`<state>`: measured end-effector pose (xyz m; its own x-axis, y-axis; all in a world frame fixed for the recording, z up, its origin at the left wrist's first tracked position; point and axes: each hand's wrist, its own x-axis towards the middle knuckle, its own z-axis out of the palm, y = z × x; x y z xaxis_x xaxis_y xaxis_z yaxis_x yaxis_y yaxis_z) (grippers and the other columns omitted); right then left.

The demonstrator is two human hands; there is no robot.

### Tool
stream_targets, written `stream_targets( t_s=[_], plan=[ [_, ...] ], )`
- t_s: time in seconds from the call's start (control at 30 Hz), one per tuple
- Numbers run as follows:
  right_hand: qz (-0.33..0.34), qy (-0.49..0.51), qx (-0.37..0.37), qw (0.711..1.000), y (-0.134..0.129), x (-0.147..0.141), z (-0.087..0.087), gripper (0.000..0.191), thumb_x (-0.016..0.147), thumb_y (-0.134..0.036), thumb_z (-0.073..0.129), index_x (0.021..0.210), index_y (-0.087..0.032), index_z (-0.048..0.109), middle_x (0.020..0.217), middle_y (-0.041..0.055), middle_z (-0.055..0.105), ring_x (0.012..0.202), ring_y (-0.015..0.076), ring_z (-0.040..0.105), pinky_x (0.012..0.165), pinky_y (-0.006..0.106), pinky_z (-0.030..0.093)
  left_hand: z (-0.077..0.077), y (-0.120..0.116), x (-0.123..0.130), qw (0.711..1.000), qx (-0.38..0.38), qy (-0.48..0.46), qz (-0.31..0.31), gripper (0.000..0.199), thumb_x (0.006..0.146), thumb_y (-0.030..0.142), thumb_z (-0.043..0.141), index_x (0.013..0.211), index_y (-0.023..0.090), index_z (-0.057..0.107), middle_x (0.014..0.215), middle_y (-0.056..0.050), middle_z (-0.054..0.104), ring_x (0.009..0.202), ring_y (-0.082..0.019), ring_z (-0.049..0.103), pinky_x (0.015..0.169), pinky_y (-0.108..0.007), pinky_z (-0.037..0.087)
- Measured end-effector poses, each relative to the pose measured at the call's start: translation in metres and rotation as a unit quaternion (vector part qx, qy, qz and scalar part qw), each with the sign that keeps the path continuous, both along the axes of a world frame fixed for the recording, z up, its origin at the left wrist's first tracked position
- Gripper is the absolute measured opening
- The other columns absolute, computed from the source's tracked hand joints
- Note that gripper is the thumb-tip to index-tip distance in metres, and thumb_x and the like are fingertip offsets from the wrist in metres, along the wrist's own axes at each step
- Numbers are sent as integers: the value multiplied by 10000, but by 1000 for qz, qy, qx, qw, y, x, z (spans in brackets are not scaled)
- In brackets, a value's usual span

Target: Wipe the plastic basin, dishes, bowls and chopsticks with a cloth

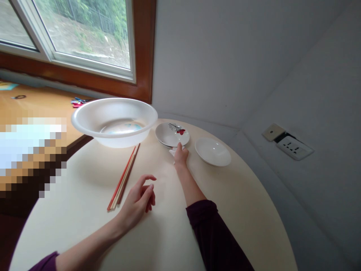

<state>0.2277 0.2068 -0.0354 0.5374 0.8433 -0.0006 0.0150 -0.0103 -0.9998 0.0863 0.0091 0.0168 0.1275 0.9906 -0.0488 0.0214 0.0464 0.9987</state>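
My right hand reaches to the near edge of a white plate with a red flower and dark sprigs. Its fingers are closed around a small white cloth, mostly covered by the hand; it could be a tissue. A second rim shows just under the flowered plate. To the right sits a plain white shallow bowl. My left hand hovers over the table, holding nothing, its fingers loosely bent and apart. Beside it lies a bundle of several red, pale and brown chopsticks.
A large translucent plastic basin stands at the back left of the round cream table. A wooden desk with small items adjoins on the left, under a window. A wall with a socket borders the right side.
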Motion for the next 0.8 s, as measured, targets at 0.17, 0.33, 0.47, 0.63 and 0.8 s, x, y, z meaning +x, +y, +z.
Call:
stream_targets(
  t_s=[0.17, 0.33, 0.47, 0.63, 0.8],
  plan=[
    [6, 9, 4, 1000, 1, 1, -1, 380, 757, -422, 472, 629, -108, 644, 647, 120, 686, 692, 229, 661, 554, 255, 485, -1, 0, 0, 1000, 1, -1, -3, 336, 833, 494, 419, 997, 201, 429, 495, 75, 495, 402, -98, 449, 398, -208, 387],
    [23, 21, 15, 999, 0, 0, 0, 406, 750, -452, 473, 631, -108, 653, 639, 112, 687, 695, 214, 661, 556, 237, 487, -1, 1, 1, 1000, -1, -4, -2, 333, 831, 490, 425, 998, 202, 432, 492, 75, 495, 403, -99, 451, 400, -207, 387],
    [32, 34, 16, 999, -2, -1, 3, 415, 739, -472, 480, 623, -114, 655, 637, 104, 687, 686, 206, 656, 545, 230, 485, -1, 1, 1, 1000, -3, -5, -4, 325, 834, 484, 421, 1000, 205, 432, 494, 75, 496, 406, -99, 451, 403, -207, 387],
    [41, 54, 18, 998, -4, -2, 6, 406, 731, -474, 503, 614, -112, 647, 655, 103, 687, 672, 200, 651, 541, 234, 487, -3, 1, 0, 1000, 2, -5, -5, 318, 839, 477, 420, 1001, 203, 437, 501, 69, 501, 414, -99, 448, 412, -207, 388],
    [40, 74, 17, 996, -6, -2, 10, 397, 701, -486, 546, 595, -114, 638, 614, 79, 667, 638, 182, 630, 532, 227, 472, -6, 3, -1, 1000, 2, 3, -7, 315, 844, 476, 410, 1006, 208, 438, 501, 70, 499, 421, -100, 446, 416, -204, 383]
  ],
)
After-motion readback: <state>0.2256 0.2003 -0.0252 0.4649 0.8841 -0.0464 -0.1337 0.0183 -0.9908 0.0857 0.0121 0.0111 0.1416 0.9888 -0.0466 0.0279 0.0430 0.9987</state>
